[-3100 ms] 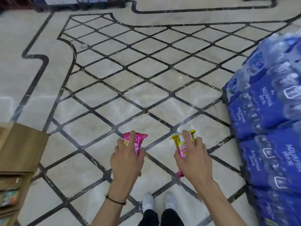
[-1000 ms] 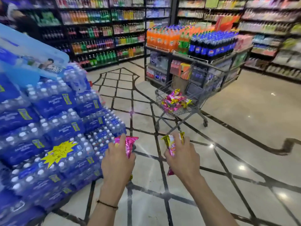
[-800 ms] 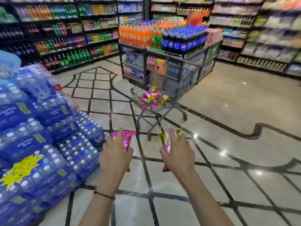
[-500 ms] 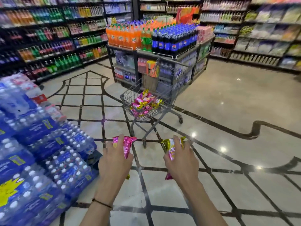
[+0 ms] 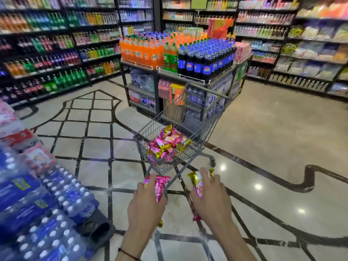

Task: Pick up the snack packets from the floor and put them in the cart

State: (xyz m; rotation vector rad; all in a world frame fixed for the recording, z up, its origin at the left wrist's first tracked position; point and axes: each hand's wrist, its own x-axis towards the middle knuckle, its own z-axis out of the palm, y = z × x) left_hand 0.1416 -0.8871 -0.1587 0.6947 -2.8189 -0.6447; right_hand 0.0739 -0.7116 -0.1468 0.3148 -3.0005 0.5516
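Observation:
My left hand [image 5: 146, 206] grips a pink foil snack packet [image 5: 160, 185] held upright. My right hand [image 5: 211, 199] grips a gold-and-pink snack packet [image 5: 197, 182]. Both are at chest height just short of a grey wire shopping cart [image 5: 197, 147], whose near corner lies right above the hands. Several pink and gold snack packets [image 5: 165, 144] lie in the cart's basket.
Stacked packs of blue-wrapped water bottles [image 5: 43, 213] fill the left side on a pallet. A display stand of orange and cola bottles [image 5: 178, 55] stands right behind the cart. Drink shelves line the back walls. Open tiled floor [image 5: 273, 147] spreads to the right.
The view has turned from the floor to the cart and closed in on it. Both hands keep their packets and are now near the basket's front.

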